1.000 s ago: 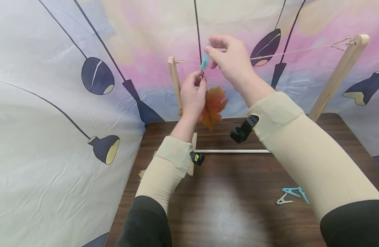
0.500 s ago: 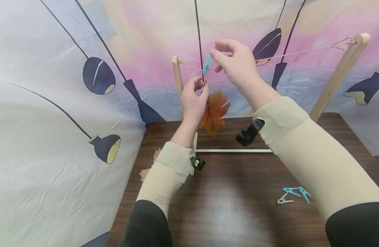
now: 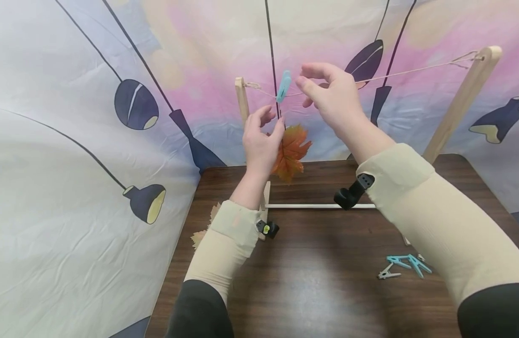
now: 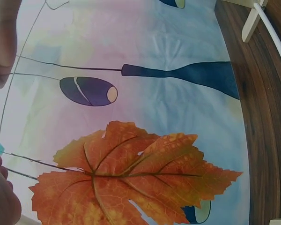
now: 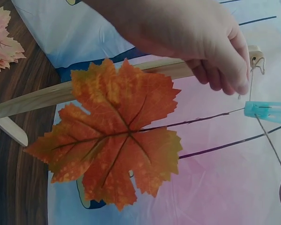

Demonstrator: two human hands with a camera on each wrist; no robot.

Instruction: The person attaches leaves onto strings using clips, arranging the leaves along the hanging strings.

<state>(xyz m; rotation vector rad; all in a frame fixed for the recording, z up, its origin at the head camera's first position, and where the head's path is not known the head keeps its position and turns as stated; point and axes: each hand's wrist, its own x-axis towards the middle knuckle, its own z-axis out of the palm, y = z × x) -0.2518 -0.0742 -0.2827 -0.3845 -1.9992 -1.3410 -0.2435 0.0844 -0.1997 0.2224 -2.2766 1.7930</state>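
Note:
An orange maple leaf (image 3: 292, 149) hangs by its dark stem (image 5: 192, 122) from a light-blue clothespin (image 3: 283, 86) clipped on a thin string (image 3: 411, 69). My left hand (image 3: 261, 141) is just left of the stem, thumb and fingers parted, with nothing held. To the right of the clothespin, my right hand (image 3: 335, 94) hovers with bent, relaxed fingers, a small gap between its fingertips and the clip. In the right wrist view, the left hand (image 5: 215, 51) hangs beside the clothespin (image 5: 267, 111), apart from the stem.
Wooden posts, one at left (image 3: 242, 101) and one at right (image 3: 464, 103), hold the string. A white rod (image 3: 301, 206) runs low between their feet. Several blue and grey clothespins (image 3: 398, 262) lie at right on the table (image 3: 318, 291). Pale leaves (image 3: 197, 238) lie behind the left forearm.
My right hand has let go of the blue clothespin and drawn back right and down. The left fingers have come off the stem and spread; the leaf now hangs from the clip.

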